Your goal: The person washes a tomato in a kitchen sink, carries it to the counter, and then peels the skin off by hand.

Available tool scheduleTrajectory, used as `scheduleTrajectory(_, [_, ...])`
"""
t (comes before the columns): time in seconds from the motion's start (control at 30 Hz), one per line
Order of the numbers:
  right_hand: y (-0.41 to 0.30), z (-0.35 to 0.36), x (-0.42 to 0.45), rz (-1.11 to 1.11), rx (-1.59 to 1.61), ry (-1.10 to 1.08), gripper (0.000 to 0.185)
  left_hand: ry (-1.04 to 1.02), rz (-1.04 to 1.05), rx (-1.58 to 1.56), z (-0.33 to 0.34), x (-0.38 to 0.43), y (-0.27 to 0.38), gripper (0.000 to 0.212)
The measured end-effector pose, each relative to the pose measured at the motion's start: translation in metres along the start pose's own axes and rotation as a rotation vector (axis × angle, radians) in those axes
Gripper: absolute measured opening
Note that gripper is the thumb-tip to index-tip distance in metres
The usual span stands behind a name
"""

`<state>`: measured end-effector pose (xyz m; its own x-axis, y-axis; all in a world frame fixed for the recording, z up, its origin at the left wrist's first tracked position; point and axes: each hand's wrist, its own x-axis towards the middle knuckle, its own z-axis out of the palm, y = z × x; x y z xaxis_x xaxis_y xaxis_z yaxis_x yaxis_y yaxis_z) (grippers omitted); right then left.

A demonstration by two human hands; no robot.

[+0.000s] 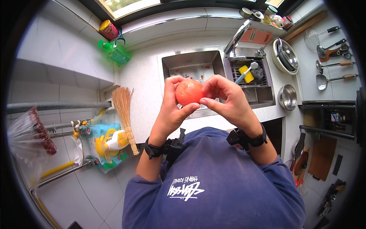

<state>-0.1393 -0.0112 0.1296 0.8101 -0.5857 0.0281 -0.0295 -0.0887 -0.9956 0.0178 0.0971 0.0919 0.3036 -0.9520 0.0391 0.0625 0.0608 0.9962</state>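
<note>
A peeled-looking red tomato (189,92) is held above the near part of a steel sink basin (192,58). My left hand (173,107) wraps around its left side, fingers behind and thumb along the front edge. At the tomato's right edge, the thumb and fingertips of my right hand (226,98) pinch its surface; whatever lies between those fingertips is too small to make out. Small red scraps of skin (202,77) lie on the basin floor beyond the tomato. Both wrists wear black straps with small devices.
Right of the basin, a drying rack (261,77) holds a yellow sponge (246,73) and a brush (247,72) beneath the faucet (237,37). Metal bowls (287,97) line the right counter. A green soap bottle (116,53) and straw whisk broom (123,108) stand left.
</note>
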Motion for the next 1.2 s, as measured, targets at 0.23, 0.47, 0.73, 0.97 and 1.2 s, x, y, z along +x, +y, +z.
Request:
scheduleTrajectory(0.23, [0.000, 0.002, -0.004, -0.007, 0.039, -0.038, 0.015, 0.015, 0.057, 0.105, 0.000, -0.006, 0.002, 0.069])
scheduleTrajectory(0.47, [0.003, 0.001, -0.009, -0.059, 0.042, -0.033, 0.016, 0.017, -0.033, 0.009, 0.005, -0.010, 0.000, 0.069])
scheduleTrajectory(0.73, [0.002, -0.006, -0.011, -0.055, 0.046, -0.019, 0.021, -0.079, -0.073, -0.274, 0.009, -0.002, -0.010, 0.070])
scheduleTrajectory(0.97, [0.004, -0.009, -0.010, -0.008, 0.072, -0.056, 0.015, -0.071, -0.076, -0.262, 0.012, 0.000, -0.011, 0.071])
scheduleTrajectory(1.2, [0.012, -0.010, -0.008, -0.013, 0.030, -0.080, 0.014, -0.075, -0.100, -0.279, 0.011, 0.002, -0.017, 0.070])
